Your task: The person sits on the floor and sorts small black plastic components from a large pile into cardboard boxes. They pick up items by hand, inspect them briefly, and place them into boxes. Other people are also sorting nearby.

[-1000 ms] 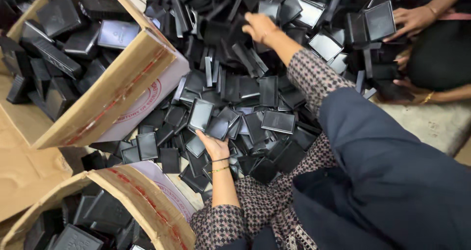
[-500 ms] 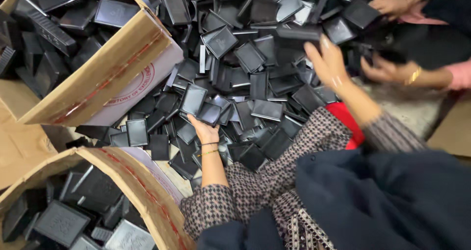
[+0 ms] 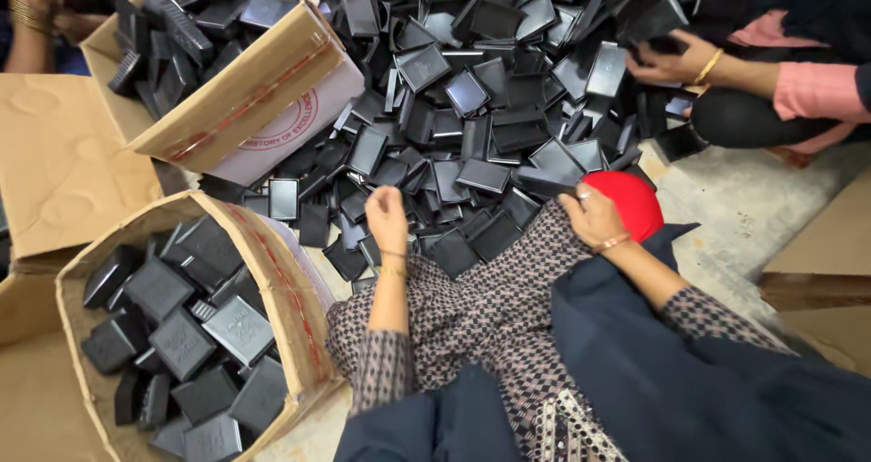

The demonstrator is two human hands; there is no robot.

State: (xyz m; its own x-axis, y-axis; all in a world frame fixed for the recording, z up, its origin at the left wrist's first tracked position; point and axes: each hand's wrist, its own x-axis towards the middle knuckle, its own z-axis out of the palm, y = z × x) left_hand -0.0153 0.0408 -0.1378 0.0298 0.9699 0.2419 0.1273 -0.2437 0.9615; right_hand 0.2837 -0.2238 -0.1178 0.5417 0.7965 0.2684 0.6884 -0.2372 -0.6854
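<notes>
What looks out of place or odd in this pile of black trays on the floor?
One thing stands out: a bright red rounded object under the right hand, the only colour among the black trays. What it is cannot be told. The trays lie in a loose heap, tilted every way. The left hand rests at its edge.

The left hand (image 3: 386, 217) is stretched forward with the fingers curled loosely down and the back of the hand up, a thin bangle at the wrist. The right hand (image 3: 594, 215) is to the right, bent at the wrist, fingers curled, with a bracelet.
</notes>
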